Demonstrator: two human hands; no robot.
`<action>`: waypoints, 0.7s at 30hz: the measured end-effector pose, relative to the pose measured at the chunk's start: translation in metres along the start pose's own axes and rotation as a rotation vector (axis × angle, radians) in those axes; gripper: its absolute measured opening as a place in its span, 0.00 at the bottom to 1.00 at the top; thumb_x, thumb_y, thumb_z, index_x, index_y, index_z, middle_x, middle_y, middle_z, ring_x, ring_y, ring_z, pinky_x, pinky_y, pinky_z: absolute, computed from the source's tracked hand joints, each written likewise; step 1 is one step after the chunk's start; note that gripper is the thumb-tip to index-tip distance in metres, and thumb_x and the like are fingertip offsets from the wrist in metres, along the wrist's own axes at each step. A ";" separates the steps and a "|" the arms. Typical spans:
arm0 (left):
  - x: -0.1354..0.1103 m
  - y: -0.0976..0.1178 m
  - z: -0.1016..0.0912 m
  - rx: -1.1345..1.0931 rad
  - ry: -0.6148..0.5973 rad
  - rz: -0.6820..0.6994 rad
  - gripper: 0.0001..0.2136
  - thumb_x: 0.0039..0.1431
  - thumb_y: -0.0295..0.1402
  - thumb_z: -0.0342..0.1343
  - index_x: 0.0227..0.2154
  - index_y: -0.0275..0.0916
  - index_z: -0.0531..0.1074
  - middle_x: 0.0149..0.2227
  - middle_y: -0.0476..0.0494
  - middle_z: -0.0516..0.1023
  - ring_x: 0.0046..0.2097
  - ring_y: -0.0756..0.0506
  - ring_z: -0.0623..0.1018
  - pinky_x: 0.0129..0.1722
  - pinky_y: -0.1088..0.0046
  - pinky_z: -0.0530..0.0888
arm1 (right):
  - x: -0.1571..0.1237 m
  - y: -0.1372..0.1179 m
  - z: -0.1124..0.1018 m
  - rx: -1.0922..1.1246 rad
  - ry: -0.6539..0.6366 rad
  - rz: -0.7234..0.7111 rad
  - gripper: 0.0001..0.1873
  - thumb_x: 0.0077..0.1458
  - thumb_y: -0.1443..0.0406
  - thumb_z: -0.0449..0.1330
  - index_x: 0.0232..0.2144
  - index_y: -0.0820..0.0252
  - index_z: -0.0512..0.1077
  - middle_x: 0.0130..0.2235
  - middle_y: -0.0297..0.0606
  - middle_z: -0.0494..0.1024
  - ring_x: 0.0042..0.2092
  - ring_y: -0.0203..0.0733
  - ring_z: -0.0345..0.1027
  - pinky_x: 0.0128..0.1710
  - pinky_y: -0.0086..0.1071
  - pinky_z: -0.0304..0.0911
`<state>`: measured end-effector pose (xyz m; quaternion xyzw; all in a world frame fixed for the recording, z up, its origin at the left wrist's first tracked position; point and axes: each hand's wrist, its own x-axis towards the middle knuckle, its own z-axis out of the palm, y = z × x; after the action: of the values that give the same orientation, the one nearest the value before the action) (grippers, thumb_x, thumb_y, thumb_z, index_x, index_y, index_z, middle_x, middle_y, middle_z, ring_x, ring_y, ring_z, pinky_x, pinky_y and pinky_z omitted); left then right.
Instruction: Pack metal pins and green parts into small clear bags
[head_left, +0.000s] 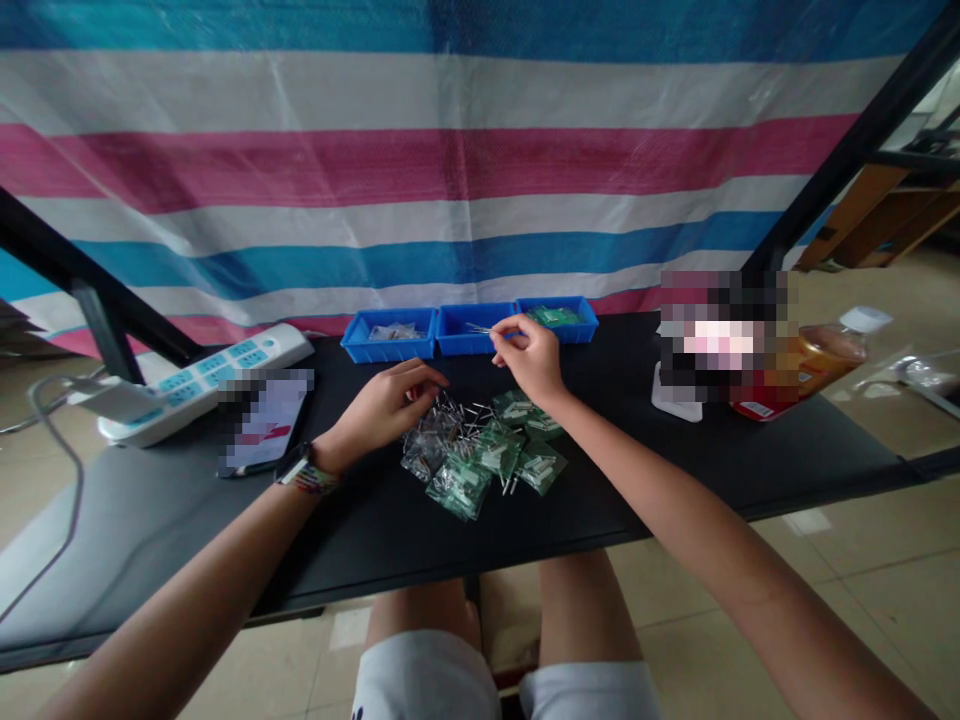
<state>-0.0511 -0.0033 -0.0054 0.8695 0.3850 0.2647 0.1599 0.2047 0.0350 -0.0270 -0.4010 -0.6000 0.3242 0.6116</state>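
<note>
My right hand (pixel 529 352) is closed in a pinch on a thin metal rod (pixel 478 328), which points left over the middle blue bin (pixel 469 345). Whether it is a screw or a pin I cannot tell. My left hand (pixel 390 402) reaches to the back left of the pile, fingers curled and thumb close to them; what is between the tips is hidden. The pile holds loose silvery metal rods (pixel 469 415), green-tinted bags (pixel 459 482) with pale pieces inside, and clear bags (pixel 424 455) with dark contents.
The left blue bin (pixel 390 348) holds clear bags, the right blue bin (pixel 581 330) green ones. At left lie a power strip (pixel 217 380) and a phone (pixel 266 425). A bottle (pixel 817 365) stands at right on the black table (pixel 360 560). A striped sheet (pixel 450 160) hangs behind.
</note>
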 end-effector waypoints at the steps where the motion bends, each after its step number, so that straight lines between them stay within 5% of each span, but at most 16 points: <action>1: 0.001 -0.004 0.002 0.020 -0.027 0.028 0.14 0.69 0.35 0.53 0.49 0.39 0.81 0.45 0.41 0.80 0.41 0.44 0.80 0.42 0.68 0.75 | 0.007 0.003 -0.006 -0.062 0.058 -0.014 0.10 0.61 0.57 0.64 0.38 0.58 0.77 0.35 0.37 0.81 0.25 0.38 0.75 0.25 0.31 0.69; 6: 0.001 -0.020 0.009 0.081 -0.088 0.072 0.17 0.65 0.29 0.53 0.51 0.42 0.82 0.49 0.40 0.80 0.51 0.39 0.80 0.54 0.62 0.75 | 0.020 0.015 -0.029 -0.366 0.100 -0.154 0.10 0.65 0.63 0.59 0.39 0.59 0.80 0.44 0.43 0.84 0.24 0.37 0.69 0.29 0.35 0.66; 15: 0.002 -0.023 0.000 0.087 -0.090 0.066 0.12 0.71 0.40 0.56 0.43 0.43 0.84 0.45 0.41 0.81 0.47 0.40 0.81 0.49 0.64 0.76 | 0.005 0.012 -0.020 -0.522 -0.057 -0.291 0.09 0.62 0.69 0.57 0.34 0.58 0.77 0.38 0.38 0.80 0.28 0.38 0.64 0.36 0.35 0.62; 21: 0.005 -0.026 -0.007 -0.010 -0.128 -0.007 0.10 0.65 0.40 0.59 0.39 0.41 0.82 0.41 0.43 0.84 0.42 0.43 0.82 0.46 0.67 0.77 | 0.003 0.007 -0.019 -0.532 -0.115 -0.314 0.09 0.63 0.70 0.56 0.35 0.58 0.77 0.40 0.39 0.80 0.28 0.38 0.64 0.37 0.35 0.62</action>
<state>-0.0672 0.0179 -0.0105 0.8826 0.3757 0.2100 0.1892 0.2242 0.0393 -0.0309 -0.4306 -0.7520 0.0797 0.4926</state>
